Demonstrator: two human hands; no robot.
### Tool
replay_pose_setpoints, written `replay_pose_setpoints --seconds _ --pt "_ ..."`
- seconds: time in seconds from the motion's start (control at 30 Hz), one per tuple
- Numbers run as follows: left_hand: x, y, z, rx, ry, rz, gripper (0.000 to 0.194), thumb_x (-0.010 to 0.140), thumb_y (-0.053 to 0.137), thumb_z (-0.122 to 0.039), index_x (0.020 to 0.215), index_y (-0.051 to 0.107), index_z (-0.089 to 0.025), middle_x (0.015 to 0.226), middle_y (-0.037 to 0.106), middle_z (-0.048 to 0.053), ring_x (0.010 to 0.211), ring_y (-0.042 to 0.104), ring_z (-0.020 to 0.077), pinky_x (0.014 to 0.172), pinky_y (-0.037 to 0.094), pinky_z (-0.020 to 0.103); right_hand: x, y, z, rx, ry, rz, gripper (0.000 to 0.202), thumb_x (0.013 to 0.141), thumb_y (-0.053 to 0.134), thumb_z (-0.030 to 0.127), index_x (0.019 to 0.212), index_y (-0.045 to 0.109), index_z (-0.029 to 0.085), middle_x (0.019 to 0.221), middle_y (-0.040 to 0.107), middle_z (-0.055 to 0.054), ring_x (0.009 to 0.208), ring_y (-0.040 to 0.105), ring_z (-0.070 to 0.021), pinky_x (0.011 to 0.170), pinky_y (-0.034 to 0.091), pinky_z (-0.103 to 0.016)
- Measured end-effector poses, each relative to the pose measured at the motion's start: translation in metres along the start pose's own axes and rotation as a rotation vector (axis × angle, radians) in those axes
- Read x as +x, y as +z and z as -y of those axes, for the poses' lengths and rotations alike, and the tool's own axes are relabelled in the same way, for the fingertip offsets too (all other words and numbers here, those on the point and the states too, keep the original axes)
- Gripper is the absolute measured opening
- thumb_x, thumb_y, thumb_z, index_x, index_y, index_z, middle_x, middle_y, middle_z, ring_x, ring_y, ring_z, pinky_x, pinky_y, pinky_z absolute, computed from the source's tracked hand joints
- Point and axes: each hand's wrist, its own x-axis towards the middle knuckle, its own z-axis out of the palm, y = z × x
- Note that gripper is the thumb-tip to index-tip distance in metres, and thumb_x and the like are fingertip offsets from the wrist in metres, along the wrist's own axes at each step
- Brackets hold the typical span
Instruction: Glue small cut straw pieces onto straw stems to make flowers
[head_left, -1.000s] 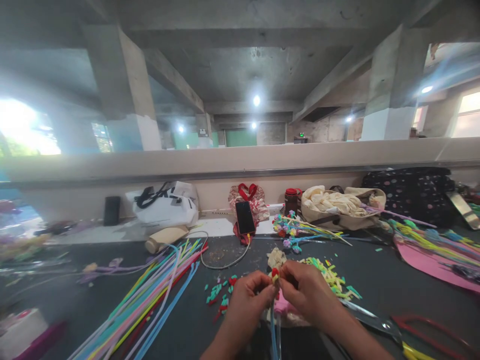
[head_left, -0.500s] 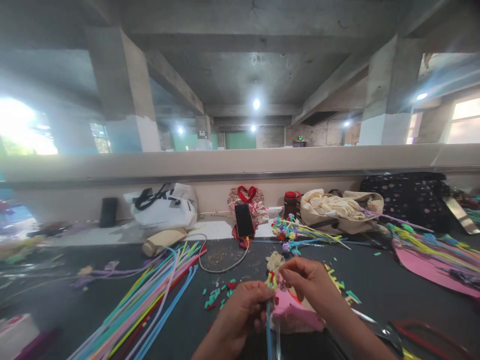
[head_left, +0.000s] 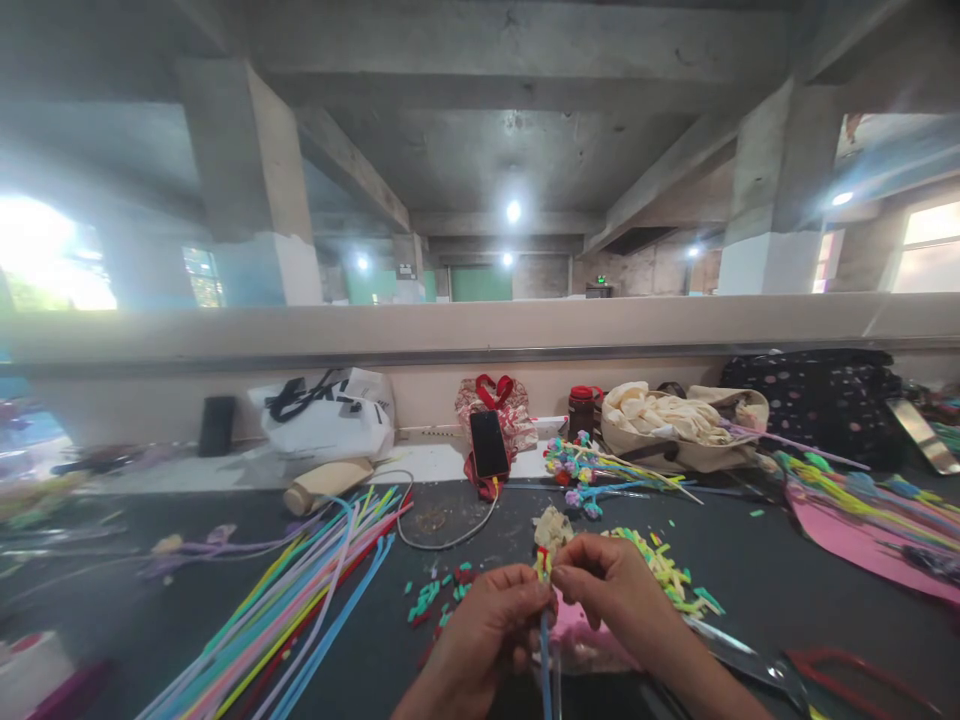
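My left hand [head_left: 495, 615] is closed, gripping a blue fuzzy stem [head_left: 546, 665] like a pipe cleaner, which hangs down below the fingers. Small yellow and red pieces [head_left: 543, 562] stick up at the stem's top, just above the left thumb. Thumb and forefinger of my right hand [head_left: 611, 580] are pinched together right beside those pieces; whatever lies between them is too small to make out. Under both hands lies a pink object [head_left: 581, 640], partly covered by them. A crumpled beige lump [head_left: 553, 527] sits just beyond the fingertips.
Yellow cut bits [head_left: 664, 565] lie to the right, with scissors [head_left: 750, 655] nearby. Green and red bits [head_left: 426, 600] are scattered left. Many coloured stems [head_left: 300, 610] form a bundle farther left. Finished-looking flower stems [head_left: 581, 465], a phone [head_left: 489, 445] and bags stand at the back.
My right hand has come down and left, from above the pink object to the stem's top. The yellow bits behind it now show more. My left hand has barely moved.
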Motion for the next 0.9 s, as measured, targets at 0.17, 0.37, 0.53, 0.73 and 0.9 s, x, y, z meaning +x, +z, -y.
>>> replay_pose_setpoints --seconds 0.17,0.37,0.53,0.73,0.9 --pt "0.003 -0.003 0.002 0.051 0.007 -0.023 0.022 0.058 0.065 -0.03 0.056 0.05 -0.014 0.045 0.049 -0.004 0.034 0.036 0.0023 0.034 0.017 0.015 -0.001 0.002 0.001 -0.005 0.005 0.009 0.011 0.065 0.055 0.023 0.059 0.057 0.014 0.048 0.052 0.004 0.042 0.043 -0.0064 0.04 0.031 -0.016" --pt "0.013 -0.011 0.007 0.117 -0.018 -0.021 0.032 0.051 0.069 -0.04 0.055 0.05 -0.015 0.043 0.049 -0.005 0.032 0.034 0.0036 0.034 0.018 0.018 0.0 -0.006 0.001 0.01 0.005 -0.034 0.017 0.067 0.056 0.028 0.057 0.055 0.014 0.045 0.05 0.005 0.037 0.04 -0.0056 0.037 0.028 -0.016" --pt "0.01 -0.006 0.002 0.166 0.061 -0.141 0.033 0.049 0.071 -0.042 0.052 0.053 -0.014 0.037 0.045 -0.006 0.032 0.033 0.0036 0.036 0.019 0.019 0.006 -0.014 -0.004 0.109 -0.004 -0.073 0.03 0.071 0.054 0.042 0.058 0.054 0.015 0.045 0.052 0.005 0.03 0.036 -0.0043 0.035 0.027 -0.017" --pt "0.003 0.0 -0.001 0.104 0.165 -0.194 0.032 0.053 0.07 -0.042 0.06 0.056 -0.013 0.04 0.046 -0.007 0.034 0.034 0.0028 0.038 0.021 0.017 0.006 0.008 -0.019 0.243 -0.026 0.078 0.031 0.068 0.058 0.045 0.068 0.059 0.014 0.056 0.054 0.003 0.047 0.049 -0.0084 0.045 0.038 -0.018" --pt "0.007 -0.003 0.002 0.147 0.165 -0.216 0.03 0.057 0.065 -0.043 0.062 0.052 -0.016 0.042 0.05 -0.006 0.033 0.039 0.005 0.036 0.023 0.017 0.006 0.009 -0.021 0.21 -0.059 0.03 0.03 0.069 0.057 0.043 0.076 0.061 0.014 0.063 0.057 0.001 0.052 0.052 -0.0106 0.047 0.041 -0.02"
